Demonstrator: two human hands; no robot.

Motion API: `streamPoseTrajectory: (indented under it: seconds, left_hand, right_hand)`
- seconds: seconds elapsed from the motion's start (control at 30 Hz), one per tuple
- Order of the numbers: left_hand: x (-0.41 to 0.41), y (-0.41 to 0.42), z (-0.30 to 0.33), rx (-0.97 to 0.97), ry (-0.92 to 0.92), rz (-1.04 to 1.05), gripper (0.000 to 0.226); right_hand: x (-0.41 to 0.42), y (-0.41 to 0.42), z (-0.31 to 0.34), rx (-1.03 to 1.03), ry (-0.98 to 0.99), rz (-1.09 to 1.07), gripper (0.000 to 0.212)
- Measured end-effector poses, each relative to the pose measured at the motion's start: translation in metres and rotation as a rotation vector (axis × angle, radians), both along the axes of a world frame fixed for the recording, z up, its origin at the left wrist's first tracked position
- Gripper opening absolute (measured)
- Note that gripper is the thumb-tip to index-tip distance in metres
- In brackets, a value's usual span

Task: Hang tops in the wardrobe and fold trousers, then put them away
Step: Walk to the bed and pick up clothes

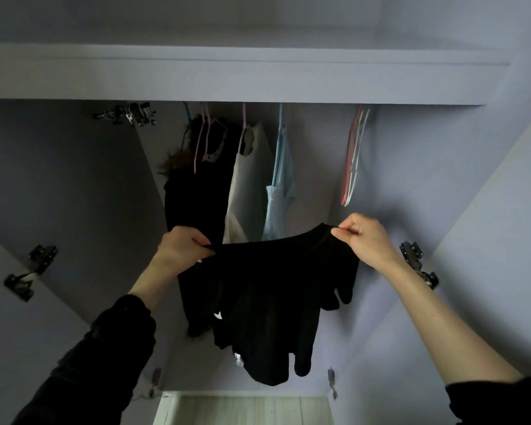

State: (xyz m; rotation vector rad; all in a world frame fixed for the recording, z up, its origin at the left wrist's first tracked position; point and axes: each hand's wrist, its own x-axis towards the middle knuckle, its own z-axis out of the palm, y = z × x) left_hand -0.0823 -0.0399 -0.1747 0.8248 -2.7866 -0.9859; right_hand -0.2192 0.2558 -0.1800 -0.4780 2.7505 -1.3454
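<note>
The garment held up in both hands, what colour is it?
Black garment, with small white marks; head view.

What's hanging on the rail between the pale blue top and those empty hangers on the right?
Nothing: in the head view, the stretch between the pale blue top and the empty hangers shows only bare wardrobe wall.

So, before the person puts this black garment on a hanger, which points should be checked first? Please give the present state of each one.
1. Left hand grips one top edge of the black garment: ok.
2. Right hand pinches the other top edge: ok.
3. Garment spread flat and straight: not ok, the lower part hangs bunched.
4. Free hanger available: ok, empty hangers hang at the right.
5. Free space beside the light blue top: ok.
6. Garment is a top or trousers: cannot tell.
</note>
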Motion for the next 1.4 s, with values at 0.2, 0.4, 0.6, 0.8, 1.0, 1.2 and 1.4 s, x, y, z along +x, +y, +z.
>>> streamPoseTrajectory:
  seconds: [0.2,0.4,0.6,0.8,1.0,1.2,1.4]
  left_hand:
    - [0.004,0.001,0.012,0.456,0.03,-0.128,0.015]
    - [-0.003,0.014,0.021,0.565,0.09,-0.086,0.011]
    - [-0.024,0.028,0.034,0.565,0.151,-0.112,0.01]
    - [-0.037,0.038,0.036,0.523,0.145,-0.119,0.011]
    - [-0.037,0.028,0.032,0.535,0.134,-0.106,0.017]
    - [-0.036,0.024,0.027,0.538,0.133,-0.095,0.014]
    - [-0.032,0.019,0.027,0.537,0.136,-0.075,0.015]
  right_hand:
    - [0.001,0.004,-0.003,0.087,-0.032,-0.009,0.014]
    - [0.0,0.001,-0.019,0.267,-0.042,0.038,0.018]
    - [-0.016,-0.021,0.001,-0.217,0.208,-0.217,0.019]
    - [-0.053,-0.05,0.019,0.032,0.287,-0.268,0.038]
    - [-0.076,-0.042,0.004,0.256,0.187,-0.357,0.053]
    - [-0.101,-0.039,0.008,0.33,0.198,-0.443,0.055]
    - [-0.115,-0.027,0.025,0.498,0.273,-0.566,0.058]
